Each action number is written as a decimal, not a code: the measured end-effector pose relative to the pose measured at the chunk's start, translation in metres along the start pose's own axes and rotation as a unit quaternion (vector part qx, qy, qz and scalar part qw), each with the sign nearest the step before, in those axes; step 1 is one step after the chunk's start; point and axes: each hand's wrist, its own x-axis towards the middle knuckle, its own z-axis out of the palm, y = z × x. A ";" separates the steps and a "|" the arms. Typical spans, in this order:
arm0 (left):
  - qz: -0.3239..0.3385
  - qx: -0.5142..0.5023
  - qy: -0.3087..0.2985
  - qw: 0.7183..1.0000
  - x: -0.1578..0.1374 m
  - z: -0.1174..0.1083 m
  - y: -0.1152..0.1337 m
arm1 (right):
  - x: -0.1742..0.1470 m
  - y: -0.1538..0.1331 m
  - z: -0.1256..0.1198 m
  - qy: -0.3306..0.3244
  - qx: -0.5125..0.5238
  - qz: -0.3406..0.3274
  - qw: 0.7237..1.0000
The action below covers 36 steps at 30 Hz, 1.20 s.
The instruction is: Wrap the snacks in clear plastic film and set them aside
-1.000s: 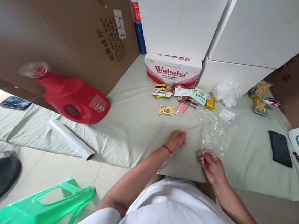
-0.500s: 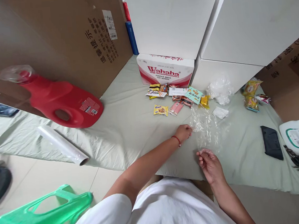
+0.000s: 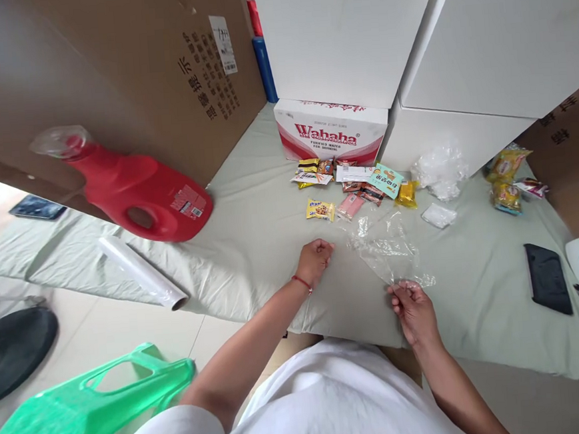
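A crinkled clear plastic bag [image 3: 386, 244] lies on the pale green cloth, its near corner pinched between the thumb and fingers of my right hand [image 3: 414, 307]. To the left of the bag and apart from it, my left hand [image 3: 316, 262] has its fingers pressed together; whatever is in them, if anything, is hidden. Just beyond both hands lie small snack packets: a yellow cookie packet [image 3: 320, 210], a pink packet [image 3: 350, 206], a light green packet [image 3: 385, 180] and a golden yellow packet [image 3: 407, 195]. A folded white plastic piece [image 3: 438, 215] rests right of the bag.
Behind the snacks stands a Wahaha carton [image 3: 333, 133] against white drawers. A red detergent jug [image 3: 147, 195] and a film roll [image 3: 143, 272] are at left. Crumpled clear plastic [image 3: 441, 171], more snack packets [image 3: 507, 180] and a black phone-like item [image 3: 548, 279] sit at right.
My left hand has come off the bag and moved left. The bag has sagged toward the left, still held by my right hand. The view has shifted slightly.
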 end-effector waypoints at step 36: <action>-0.132 0.034 -0.295 0.946 0.024 -0.043 0.025 | 0.012 -0.009 -0.020 -0.004 -0.172 -0.079 0.982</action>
